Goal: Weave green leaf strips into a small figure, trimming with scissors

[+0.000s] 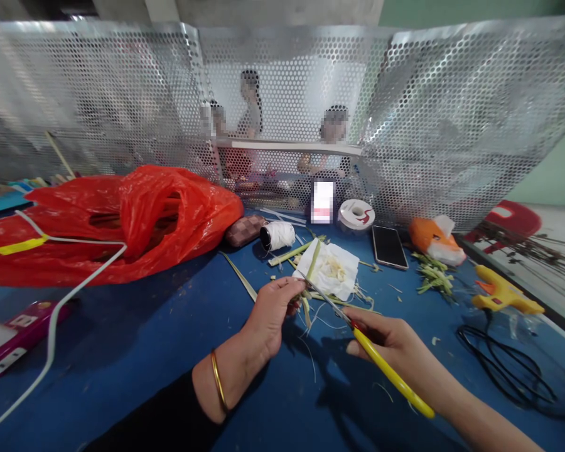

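Note:
My left hand, with a gold bangle on the wrist, is closed in a pinch on a thin green plant stalk that sticks up over a white tissue. My right hand is wrapped round a yellow-handled knife; its thin blade points up left and meets the stalk just beside my left fingers. Pale fibres and peelings hang and lie under the two hands on the blue table.
A red plastic bag lies at the left with a white cable across it. Thread spool, tape roll, phone, orange fox figure, yellow glue gun and black cord surround the hands. A perforated metal screen stands behind, people beyond it.

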`<state>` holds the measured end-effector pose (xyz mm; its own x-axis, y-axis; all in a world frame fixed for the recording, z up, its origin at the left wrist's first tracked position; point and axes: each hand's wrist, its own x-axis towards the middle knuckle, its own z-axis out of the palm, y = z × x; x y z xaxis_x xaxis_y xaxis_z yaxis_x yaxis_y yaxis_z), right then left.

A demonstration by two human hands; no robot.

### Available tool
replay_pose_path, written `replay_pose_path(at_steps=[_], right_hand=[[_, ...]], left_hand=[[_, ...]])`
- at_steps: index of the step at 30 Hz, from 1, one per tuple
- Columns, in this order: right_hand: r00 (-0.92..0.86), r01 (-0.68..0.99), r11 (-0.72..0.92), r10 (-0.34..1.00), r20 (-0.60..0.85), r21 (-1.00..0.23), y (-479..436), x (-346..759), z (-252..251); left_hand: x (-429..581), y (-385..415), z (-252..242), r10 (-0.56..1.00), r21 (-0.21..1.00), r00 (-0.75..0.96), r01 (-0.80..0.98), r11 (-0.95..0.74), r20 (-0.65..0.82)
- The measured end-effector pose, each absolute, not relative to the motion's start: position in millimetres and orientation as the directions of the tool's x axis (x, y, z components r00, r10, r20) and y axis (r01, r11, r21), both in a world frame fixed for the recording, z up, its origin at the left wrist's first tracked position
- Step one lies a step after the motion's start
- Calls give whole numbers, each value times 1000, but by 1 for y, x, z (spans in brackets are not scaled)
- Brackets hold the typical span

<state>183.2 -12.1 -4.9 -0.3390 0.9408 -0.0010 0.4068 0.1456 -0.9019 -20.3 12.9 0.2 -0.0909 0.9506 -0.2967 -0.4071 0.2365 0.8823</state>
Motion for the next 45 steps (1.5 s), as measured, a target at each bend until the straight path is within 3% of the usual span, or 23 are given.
replay_pose_path(at_steps=[6,10,14,19,24,32,37,41,45], right_hand=[[-294,341,80,955,-25,-937,-7,184,-17],[-206,113,-35,977,-58,-993,-7,186,-19],[-293,-82,-19,956,6,-996,-12,190,-9],[-241,125,84,969,52,-989,-14,189,3],[-203,292,110,978,50,-950,-15,184,0],[-277,618,297,949,151,-728,-19,186,-3],[-266,605,409,912,311,-683,-26,183,0],[-295,569,366,927,233,-736,-29,178,-2],[-273,659,353,935,227,-664,-27,174,-2]], left_hand=[[-21,13,1,953,875,-61,-416,247,-298],[-21,12,6,945,828,5,-479,291,-328],[-21,10,10,929,763,77,-548,343,-362],[-21,10,8,941,763,102,-561,322,-322],[-23,12,6,949,813,-4,-518,267,-315],[-25,13,8,950,822,-49,-516,240,-308],[-22,11,7,965,843,-76,-507,179,-250],[-20,10,9,969,835,-84,-527,155,-233],[-21,9,11,965,796,-84,-585,155,-250]])
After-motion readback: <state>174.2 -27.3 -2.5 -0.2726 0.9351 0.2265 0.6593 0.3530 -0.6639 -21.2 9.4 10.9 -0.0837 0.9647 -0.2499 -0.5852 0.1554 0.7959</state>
